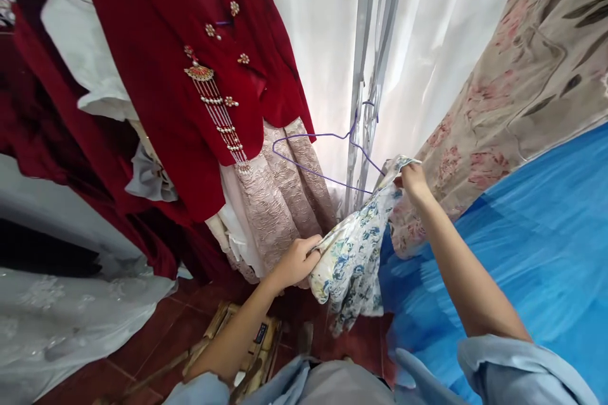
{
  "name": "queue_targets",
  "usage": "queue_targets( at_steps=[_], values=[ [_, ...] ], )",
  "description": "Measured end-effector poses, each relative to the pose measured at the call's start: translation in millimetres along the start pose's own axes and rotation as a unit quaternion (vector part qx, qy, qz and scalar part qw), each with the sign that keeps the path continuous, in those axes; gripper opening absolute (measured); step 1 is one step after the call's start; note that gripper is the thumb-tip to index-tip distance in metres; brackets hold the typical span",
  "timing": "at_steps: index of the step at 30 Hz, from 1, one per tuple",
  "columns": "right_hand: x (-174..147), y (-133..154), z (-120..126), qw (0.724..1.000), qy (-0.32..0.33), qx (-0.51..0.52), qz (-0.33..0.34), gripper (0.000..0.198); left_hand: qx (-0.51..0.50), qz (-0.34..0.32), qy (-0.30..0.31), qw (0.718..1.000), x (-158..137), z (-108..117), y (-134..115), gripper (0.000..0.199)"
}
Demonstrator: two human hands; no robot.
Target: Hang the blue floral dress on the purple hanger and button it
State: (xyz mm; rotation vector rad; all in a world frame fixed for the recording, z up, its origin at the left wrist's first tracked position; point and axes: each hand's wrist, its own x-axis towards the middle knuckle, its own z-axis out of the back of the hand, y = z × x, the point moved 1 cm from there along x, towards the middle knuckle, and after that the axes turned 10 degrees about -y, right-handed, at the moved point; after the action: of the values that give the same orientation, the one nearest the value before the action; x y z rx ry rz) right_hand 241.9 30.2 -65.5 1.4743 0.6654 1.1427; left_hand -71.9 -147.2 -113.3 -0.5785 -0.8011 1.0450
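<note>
Between my two sets of fingers hangs a white floral-print garment (354, 250), its loose folds drooping below them. My left hand (300, 259) pinches one edge of the cloth; my right hand (413, 180), higher up, is closed on the top edge. Just left of my right fingers, a purple wire hanger (330, 135) reaches the cloth; its other arm sticks out bare above my left fingers, against a red velvet jacket (156, 76). Whether the nearer arm runs inside the garment I cannot tell. Beyond my fingers stands a grey metal pole (361, 25), near the hanger's hook.

I judge the step in hand to be working the garment at the hanger, on or off unclear. The next move seems to call for a firm right pinch and slack at my left fingers, lest the wire snag.
</note>
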Motion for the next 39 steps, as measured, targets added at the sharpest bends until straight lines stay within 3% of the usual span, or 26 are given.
queue_targets(
  at_steps=[3, 5, 8, 10, 13, 15, 18, 20, 22, 24, 28, 33, 36, 39],
  values=[
    [-17, 7, -32, 0.999, 0.039, 0.010, -0.023, 0.037, 0.005, 0.004, -0.038, 0.999, 2, 22, 18, 0.015],
    [-28, 7, -43, 0.998, 0.054, 0.021, -0.015, 0.042, 0.027, 0.006, -0.024, 0.999, 5, 43, 36, 0.011],
    [-34, 4, -44, 0.998, 0.054, 0.015, -0.009, 0.044, 0.093, 0.001, 0.008, 0.996, 19, 83, 68, 0.014],
    [-33, 3, -37, 1.000, 0.026, -0.009, 0.006, 0.040, 0.125, -0.003, -0.004, 0.992, 40, 110, 91, 0.015],
    [-36, 8, -22, 0.998, -0.029, -0.019, 0.053, 0.032, 0.116, -0.001, -0.081, 0.990, 88, 140, 115, 0.017],
    [-43, 15, -12, 0.996, -0.033, -0.011, 0.078, 0.030, 0.071, 0.005, -0.127, 0.989, 127, 149, 121, 0.018],
    [-57, 27, -1, 0.997, 0.003, -0.011, 0.080, 0.030, -0.023, 0.022, -0.185, 0.982, 185, 152, 118, 0.015],
    [-64, 34, 5, 0.997, 0.031, -0.019, 0.074, 0.032, -0.069, 0.042, -0.270, 0.959, 216, 158, 114, 0.013],
    [-69, 40, 8, 0.995, 0.054, -0.036, 0.074, 0.034, -0.073, 0.031, -0.350, 0.933, 241, 167, 109, 0.013],
    [-70, 44, 10, 0.993, 0.063, -0.054, 0.080, 0.035, -0.048, -0.012, -0.377, 0.925, 263, 176, 101, 0.020],
    [-67, 46, 12, 0.994, 0.039, -0.053, 0.086, 0.034, -0.002, -0.071, -0.341, 0.937, 316, 179, 66, 0.030],
    [-62, 44, 13, 0.998, 0.033, -0.016, 0.054, 0.034, 0.061, -0.126, -0.236, 0.962, 377, 139, -1, 0.022],
    [-61, 41, 13, 0.998, 0.040, -0.006, 0.040, 0.034, 0.064, -0.167, -0.130, 0.975, 367, 114, -27, 0.035],
    [-62, 36, 17, 0.998, 0.040, -0.021, 0.042, 0.037, 0.085, -0.171, -0.044, 0.981, 320, 107, -28, 0.031]
  ],
)
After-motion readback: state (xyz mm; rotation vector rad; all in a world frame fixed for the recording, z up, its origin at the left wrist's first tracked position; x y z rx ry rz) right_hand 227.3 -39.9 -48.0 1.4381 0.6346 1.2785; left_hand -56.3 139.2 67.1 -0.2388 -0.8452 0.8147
